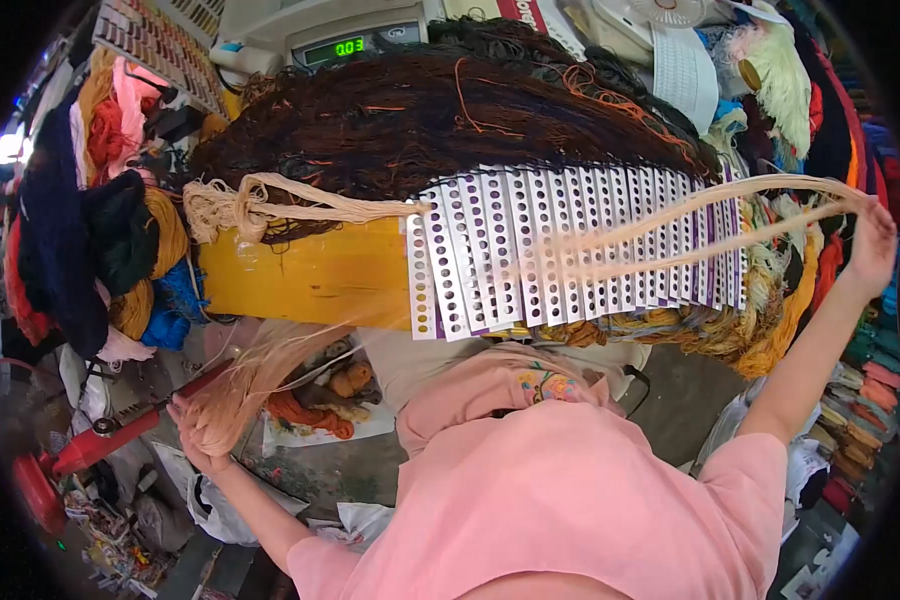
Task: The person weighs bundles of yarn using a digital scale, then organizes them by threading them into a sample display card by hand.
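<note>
My left hand [202,440], low at the left, is closed around a bunched end of pale peach thread [232,405]. The strands stretch blurred across the yellow table [310,285] to my right hand [873,245], raised at the far right with the looped end of the thread [750,188] in its fingers. Under the stretched strands lies a fanned row of white punched cards [530,250]. A cream skein [320,205] reaches from the left to the first card's upper edge. Dark brown thread [370,125] is heaped behind the cards.
A scale [355,45] with a green display stands at the back. Colored skeins [65,230] hang at the left, and more yarn [770,300] borders the cards at the right. A red metal tool or stand [100,445] is at the lower left, near my left hand.
</note>
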Motion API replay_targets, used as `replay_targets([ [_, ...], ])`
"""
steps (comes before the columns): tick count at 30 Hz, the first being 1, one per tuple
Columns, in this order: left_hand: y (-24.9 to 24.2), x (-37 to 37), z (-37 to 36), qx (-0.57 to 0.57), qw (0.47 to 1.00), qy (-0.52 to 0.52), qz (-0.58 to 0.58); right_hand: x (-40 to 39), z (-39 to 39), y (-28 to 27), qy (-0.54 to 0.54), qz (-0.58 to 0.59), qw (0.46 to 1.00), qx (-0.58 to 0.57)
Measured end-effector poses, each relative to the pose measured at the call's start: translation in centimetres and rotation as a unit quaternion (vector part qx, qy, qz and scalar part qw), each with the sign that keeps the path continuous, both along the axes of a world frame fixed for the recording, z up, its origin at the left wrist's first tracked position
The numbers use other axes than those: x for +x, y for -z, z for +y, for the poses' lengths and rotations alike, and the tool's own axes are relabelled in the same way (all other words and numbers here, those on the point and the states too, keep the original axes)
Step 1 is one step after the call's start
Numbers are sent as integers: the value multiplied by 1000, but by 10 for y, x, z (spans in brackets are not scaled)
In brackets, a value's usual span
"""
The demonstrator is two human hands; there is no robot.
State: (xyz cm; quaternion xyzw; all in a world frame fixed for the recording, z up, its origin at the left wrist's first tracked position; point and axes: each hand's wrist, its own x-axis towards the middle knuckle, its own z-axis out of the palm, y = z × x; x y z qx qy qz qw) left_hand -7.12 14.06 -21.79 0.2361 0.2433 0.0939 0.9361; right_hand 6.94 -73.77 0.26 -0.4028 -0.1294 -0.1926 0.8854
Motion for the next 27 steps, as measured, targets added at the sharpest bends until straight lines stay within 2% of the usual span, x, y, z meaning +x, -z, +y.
replay_targets([
  [1,-6,13,-29,146,982,-39,116,0,5,-10,-5,-19,997,-71],
  [2,-9,31,-66,234,954,-32,185,10,37,-7,52,17,987,-153],
  [3,1,51,-80,78,990,115,27,24,106,20,140,133,945,-264],
  [4,11,71,-95,-57,951,292,-84,35,173,43,188,254,869,-381],
  [5,7,96,-132,-67,941,329,-39,41,244,56,173,317,793,-491],
  [6,3,121,-169,-79,928,364,6,55,263,97,40,354,853,-380],
  [7,-18,137,-200,108,941,282,155,63,290,125,-53,314,841,-437],
  [8,-34,154,-230,167,911,348,148,65,319,151,-80,310,843,-433],
  [9,-42,171,-253,226,872,410,139,67,342,169,-92,316,808,-489],
  [10,-44,176,-277,239,865,416,146,65,363,187,-79,277,818,-498],
  [11,-46,182,-301,251,858,421,153,65,379,205,-52,261,788,-555],
  [12,-6,192,-303,288,815,484,137,61,391,230,7,172,800,-575],
  [14,31,201,-313,369,742,548,114,51,406,247,63,115,747,-652],
  [16,21,199,-320,388,726,557,114,41,409,252,90,99,734,-666],
  [17,17,196,-317,361,734,562,122,39,409,249,92,101,740,-658],
  [18,14,194,-315,380,715,572,129,36,408,246,86,113,749,-647],
  [19,7,188,-315,380,740,537,138,34,410,242,80,106,737,-663],
  [20,1,185,-316,381,764,500,146,31,415,237,53,107,709,-695],
  [21,0,186,-314,345,773,516,133,26,423,231,49,99,674,-730],
  [23,6,195,-308,316,762,557,101,16,431,221,12,103,617,-780],
  [24,6,195,-309,268,781,555,103,15,431,217,10,102,617,-780],
  [26,7,194,-312,263,790,543,112,14,427,212,-20,102,612,-784],
  [27,8,194,-314,258,796,534,120,15,424,216,19,83,645,-760],
])
